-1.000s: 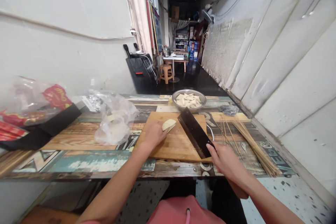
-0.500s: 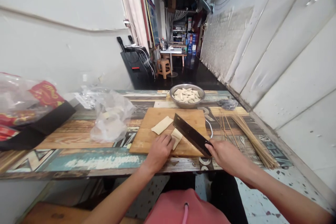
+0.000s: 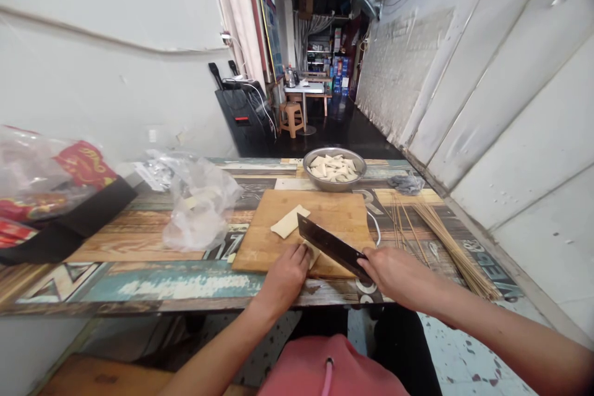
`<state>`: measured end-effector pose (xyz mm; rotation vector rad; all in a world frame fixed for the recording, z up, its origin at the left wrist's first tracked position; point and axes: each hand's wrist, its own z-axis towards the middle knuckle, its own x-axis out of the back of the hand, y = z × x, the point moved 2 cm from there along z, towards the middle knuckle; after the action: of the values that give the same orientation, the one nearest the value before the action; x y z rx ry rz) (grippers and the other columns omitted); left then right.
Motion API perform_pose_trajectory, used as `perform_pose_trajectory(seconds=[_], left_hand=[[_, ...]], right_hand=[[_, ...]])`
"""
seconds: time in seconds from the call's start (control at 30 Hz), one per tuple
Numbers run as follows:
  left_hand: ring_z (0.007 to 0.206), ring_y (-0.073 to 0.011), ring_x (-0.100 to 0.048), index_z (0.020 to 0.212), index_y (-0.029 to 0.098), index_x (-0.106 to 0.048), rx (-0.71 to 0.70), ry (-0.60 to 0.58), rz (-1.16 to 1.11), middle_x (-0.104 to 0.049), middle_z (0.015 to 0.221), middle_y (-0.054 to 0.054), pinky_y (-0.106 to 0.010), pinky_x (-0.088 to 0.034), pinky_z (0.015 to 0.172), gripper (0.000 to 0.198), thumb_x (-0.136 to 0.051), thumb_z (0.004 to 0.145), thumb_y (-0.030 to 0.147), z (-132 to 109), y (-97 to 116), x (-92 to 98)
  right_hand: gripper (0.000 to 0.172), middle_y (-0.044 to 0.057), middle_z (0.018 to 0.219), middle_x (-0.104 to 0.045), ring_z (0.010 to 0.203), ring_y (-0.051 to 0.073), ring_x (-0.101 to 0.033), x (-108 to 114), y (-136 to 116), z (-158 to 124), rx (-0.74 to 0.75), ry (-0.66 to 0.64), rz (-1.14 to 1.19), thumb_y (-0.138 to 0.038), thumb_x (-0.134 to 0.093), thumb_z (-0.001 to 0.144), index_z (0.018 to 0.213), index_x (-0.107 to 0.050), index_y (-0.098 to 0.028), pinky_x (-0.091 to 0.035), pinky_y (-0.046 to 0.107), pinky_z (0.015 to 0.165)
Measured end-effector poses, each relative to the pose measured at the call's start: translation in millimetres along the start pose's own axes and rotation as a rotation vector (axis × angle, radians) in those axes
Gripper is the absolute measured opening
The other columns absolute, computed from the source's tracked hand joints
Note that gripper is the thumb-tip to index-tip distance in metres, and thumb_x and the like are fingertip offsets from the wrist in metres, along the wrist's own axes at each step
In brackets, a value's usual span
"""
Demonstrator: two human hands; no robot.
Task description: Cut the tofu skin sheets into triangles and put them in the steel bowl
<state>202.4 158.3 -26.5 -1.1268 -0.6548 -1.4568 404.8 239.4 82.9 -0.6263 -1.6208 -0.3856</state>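
Note:
My right hand (image 3: 392, 273) is wrapped round the handle of a dark cleaver (image 3: 328, 246). Its blade slants up to the left over the wooden cutting board (image 3: 338, 207). At the board's near side, the fingers of my left hand (image 3: 288, 273) are bent and pressed on a pale slab of what looks like tofu (image 3: 314, 256). Blade and hand partly hide this slab, and whether the edge touches it I cannot tell. A second pale tofu slab (image 3: 288, 223) lies flat farther up the board, just left of the cleaver's tip.
Behind the board stands a metal bowl (image 3: 335, 186) of cut pale pieces. Thin wooden skewers (image 3: 457, 250) and a grey crumpled cloth or bag (image 3: 407, 184) lie to the right. On the left are a clear plastic bag (image 3: 199, 210) and a black box (image 3: 88, 219) with red packets.
The cleaver has swung lower and toward the left, its blade now covering more of the near slab. My left hand stays on that slab. The view has shifted slightly.

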Motion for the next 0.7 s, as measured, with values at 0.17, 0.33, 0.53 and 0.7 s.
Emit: perform_pose_trajectory(seconds=[0.17,0.33,0.53,0.7], left_hand=[[0.103,-0.0250,-0.051,0.111,0.007,-0.056,0.016,0.011,-0.020,-0.058,0.109,-0.016,-0.037,-0.050,0.082,0.030,-0.036,0.089,0.014,-3,-3,-3.5],[0.103,-0.0233,-0.051,0.112,0.006,-0.056,-0.016,0.086,-0.076,-0.058,0.107,-0.017,-0.038,-0.049,0.085,0.034,-0.030,0.089,0.011,-5,-10,-2.6],[0.113,-0.0219,-0.045,0.110,0.016,-0.058,-0.164,0.040,-0.134,-0.052,0.120,-0.013,-0.037,-0.045,0.091,0.032,-0.032,0.091,0.017,18,-22,2.8],[0.111,-0.0246,-0.045,0.124,0.020,-0.048,0.077,-0.081,-0.073,-0.047,0.124,-0.013,-0.041,-0.044,0.089,0.040,-0.035,0.088,0.011,9,-10,17.8]], right_hand=[[0.034,0.013,0.071,-0.067,0.067,0.023,-0.065,2,-4,11,0.040,-0.101,-0.076,-0.025,-0.031,0.092,0.084,-0.061,-0.012,-0.033,0.026,0.050],[0.038,0.013,0.075,-0.068,0.069,0.021,-0.065,-18,10,20,-0.082,-0.024,0.050,-0.030,-0.031,0.093,0.081,-0.062,-0.012,-0.037,0.025,0.054],[0.036,0.014,0.081,-0.068,0.076,0.022,-0.065,-20,29,7,-0.171,0.051,0.073,-0.028,-0.030,0.093,0.086,-0.061,-0.010,-0.039,0.026,0.060],[0.036,0.011,0.076,-0.067,0.071,0.021,-0.064,-12,21,-7,-0.120,0.111,0.089,-0.029,-0.029,0.093,0.085,-0.059,-0.013,-0.037,0.027,0.057]])
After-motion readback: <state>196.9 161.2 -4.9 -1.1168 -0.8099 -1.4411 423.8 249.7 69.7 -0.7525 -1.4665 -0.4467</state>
